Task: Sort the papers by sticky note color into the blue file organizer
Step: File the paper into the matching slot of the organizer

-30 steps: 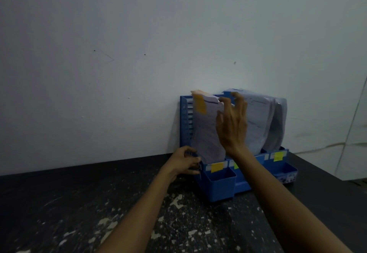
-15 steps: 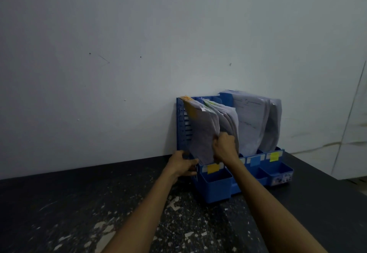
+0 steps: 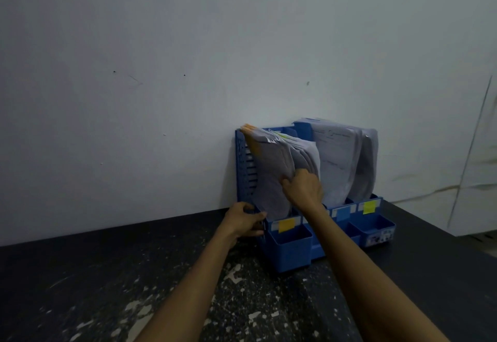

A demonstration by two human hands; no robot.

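Observation:
A blue file organizer (image 3: pixel 287 250) stands against the wall on a dark table. Its slots hold curled stacks of papers. The leftmost stack (image 3: pixel 271 177) carries an orange sticky note (image 3: pixel 251 137) at its top edge. My right hand (image 3: pixel 302 187) is closed on the papers in the left part of the organizer, about halfway down the stack. My left hand (image 3: pixel 246 219) grips the organizer's lower left corner. Labels on the front show an orange note (image 3: pixel 286 225), a blue note (image 3: pixel 342 214) and a yellow note (image 3: pixel 369 207).
A white wall (image 3: pixel 188 73) rises directly behind the organizer. The black table (image 3: pixel 107 288) is scuffed with white paint flecks. At the right stand further paper stacks (image 3: pixel 347 159), and a pale panel (image 3: pixel 478 180) leans beyond the table's right end.
My right hand dropped from the top of the papers to mid-stack and closed on them. The upright orange-tagged sheets now lean into the left slot. My left hand stayed on the organizer.

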